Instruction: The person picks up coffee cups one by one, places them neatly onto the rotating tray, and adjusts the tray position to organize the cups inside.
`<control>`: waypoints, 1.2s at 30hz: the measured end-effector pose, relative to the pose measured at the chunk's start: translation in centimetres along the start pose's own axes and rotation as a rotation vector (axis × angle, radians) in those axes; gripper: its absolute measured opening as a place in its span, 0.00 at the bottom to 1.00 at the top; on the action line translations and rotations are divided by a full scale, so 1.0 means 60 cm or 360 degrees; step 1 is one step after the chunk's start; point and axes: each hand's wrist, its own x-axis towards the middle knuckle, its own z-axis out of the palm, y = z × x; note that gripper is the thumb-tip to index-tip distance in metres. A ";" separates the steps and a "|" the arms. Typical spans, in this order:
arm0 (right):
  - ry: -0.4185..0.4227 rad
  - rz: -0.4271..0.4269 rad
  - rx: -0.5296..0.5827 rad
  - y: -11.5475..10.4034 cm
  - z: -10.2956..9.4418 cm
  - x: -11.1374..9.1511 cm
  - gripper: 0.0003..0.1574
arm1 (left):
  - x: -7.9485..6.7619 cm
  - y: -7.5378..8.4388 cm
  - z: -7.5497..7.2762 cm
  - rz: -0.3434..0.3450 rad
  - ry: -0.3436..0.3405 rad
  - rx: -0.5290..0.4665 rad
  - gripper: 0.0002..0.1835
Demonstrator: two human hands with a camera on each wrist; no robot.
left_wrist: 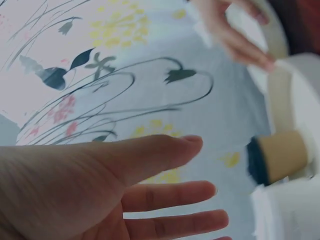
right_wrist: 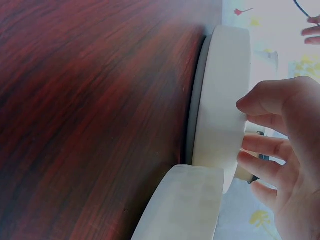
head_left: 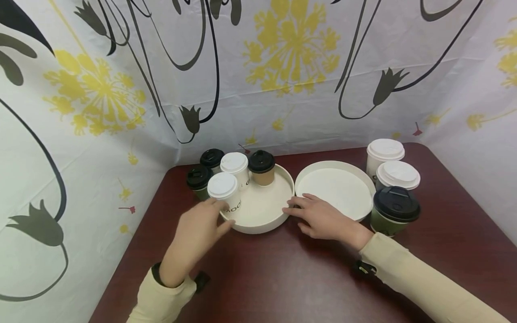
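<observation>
A round white tray [head_left: 258,207] bears two white paper cups, one nearer the front [head_left: 224,190] and one behind it [head_left: 235,168], plus a brown cup with a black lid [head_left: 262,168]. At the tray's front left is my left hand [head_left: 202,226], thumb and fingers spread apart beside the nearer white cup; the left wrist view shows nothing within these fingers [left_wrist: 170,195]. My right hand [head_left: 319,216] reaches to the same tray's right side, its fingertips right at the rim. In the right wrist view, thumb and loosely bent fingers [right_wrist: 265,145] lie along that rim.
A second round white tray [head_left: 335,184] adjoins the first on the right. Beyond it stand two white-lidded cups [head_left: 397,175] and a green cup with a black lid [head_left: 393,213]. Two black-lidded cups [head_left: 199,177] are left of the first tray. A patterned cloth [head_left: 226,89] hangs behind the table.
</observation>
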 end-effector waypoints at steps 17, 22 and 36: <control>0.0014 -0.0022 -0.0019 -0.001 0.001 0.001 0.32 | 0.081 -0.074 -0.056 -0.0186 -0.0019 -0.0060 0.28; 0.0008 -0.0015 -0.0023 -0.001 0.001 0.000 0.33 | 0.111 -0.099 -0.047 -0.0210 -0.0124 -0.0081 0.28; 0.0049 -0.0028 -0.0016 -0.002 0.004 -0.001 0.32 | 0.178 -0.158 0.000 -0.0240 -0.0437 -0.0193 0.38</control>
